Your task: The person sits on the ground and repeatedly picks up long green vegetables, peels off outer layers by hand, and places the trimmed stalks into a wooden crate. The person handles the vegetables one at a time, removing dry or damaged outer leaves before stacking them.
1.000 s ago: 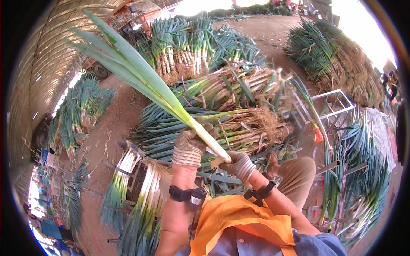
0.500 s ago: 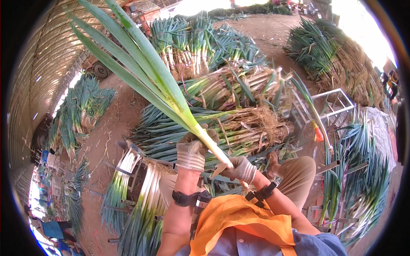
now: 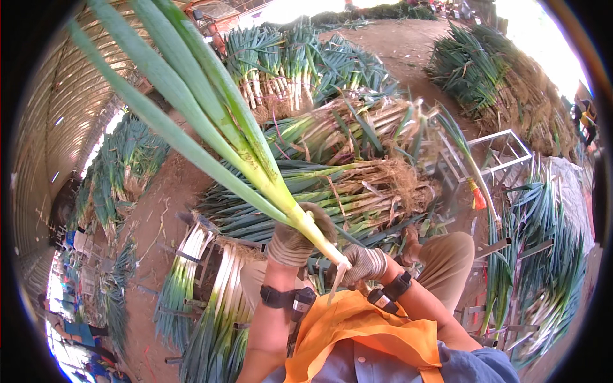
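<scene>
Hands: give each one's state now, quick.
Left hand: closed around the leek stalk.
Right hand: closed at the leek's white base end.

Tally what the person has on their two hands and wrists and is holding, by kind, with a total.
Work gloves: 2, on the left hand and the right hand
Black wrist bands: 2, left wrist band and right wrist band
Leek gripped by both hands: 1
Total: 5

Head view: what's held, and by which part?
A long green onion. The left hand grips its pale lower stalk; the right hand has its fingers at the white root end.
</scene>
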`<move>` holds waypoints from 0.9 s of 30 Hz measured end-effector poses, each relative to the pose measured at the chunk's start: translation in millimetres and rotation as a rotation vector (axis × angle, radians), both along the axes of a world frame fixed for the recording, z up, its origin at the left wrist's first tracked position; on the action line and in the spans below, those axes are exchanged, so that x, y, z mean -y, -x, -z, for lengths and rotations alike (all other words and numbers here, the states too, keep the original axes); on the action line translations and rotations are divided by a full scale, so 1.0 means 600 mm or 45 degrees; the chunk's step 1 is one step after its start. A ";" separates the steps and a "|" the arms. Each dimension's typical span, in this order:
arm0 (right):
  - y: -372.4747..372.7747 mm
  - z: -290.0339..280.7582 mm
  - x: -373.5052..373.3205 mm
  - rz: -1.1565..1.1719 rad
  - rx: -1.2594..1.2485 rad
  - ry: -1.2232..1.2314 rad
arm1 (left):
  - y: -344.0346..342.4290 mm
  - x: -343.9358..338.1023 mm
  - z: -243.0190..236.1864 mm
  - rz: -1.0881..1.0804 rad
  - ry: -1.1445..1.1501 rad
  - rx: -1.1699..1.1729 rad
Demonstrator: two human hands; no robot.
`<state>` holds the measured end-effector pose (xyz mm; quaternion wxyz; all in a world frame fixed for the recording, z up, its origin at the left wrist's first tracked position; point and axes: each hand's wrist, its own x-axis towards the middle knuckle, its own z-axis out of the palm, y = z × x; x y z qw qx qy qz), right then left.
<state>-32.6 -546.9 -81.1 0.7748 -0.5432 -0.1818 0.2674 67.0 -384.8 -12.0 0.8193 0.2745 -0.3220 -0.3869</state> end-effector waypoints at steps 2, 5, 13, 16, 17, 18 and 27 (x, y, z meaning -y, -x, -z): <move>0.007 -0.026 0.008 -0.036 0.011 -0.008 | 0.013 0.027 -0.015 -0.230 -0.535 0.463; 0.006 -0.040 0.005 0.109 0.080 0.143 | -0.008 0.034 0.025 -0.499 -1.183 1.197; -0.018 -0.065 0.020 0.362 0.416 0.475 | -0.001 -0.027 -0.075 -0.395 -0.042 0.241; -0.039 -0.043 0.010 0.397 0.570 0.338 | 0.018 -0.002 -0.114 -0.392 0.069 0.305; -0.044 -0.046 0.000 0.469 0.414 0.152 | 0.006 -0.004 -0.107 -0.367 0.124 0.294; -0.050 -0.049 -0.014 0.539 0.255 -0.032 | -0.009 -0.009 -0.097 -0.339 0.179 0.283; -0.085 0.178 0.052 0.387 0.130 1.805 | -0.067 -0.030 -0.141 -0.637 -0.060 0.384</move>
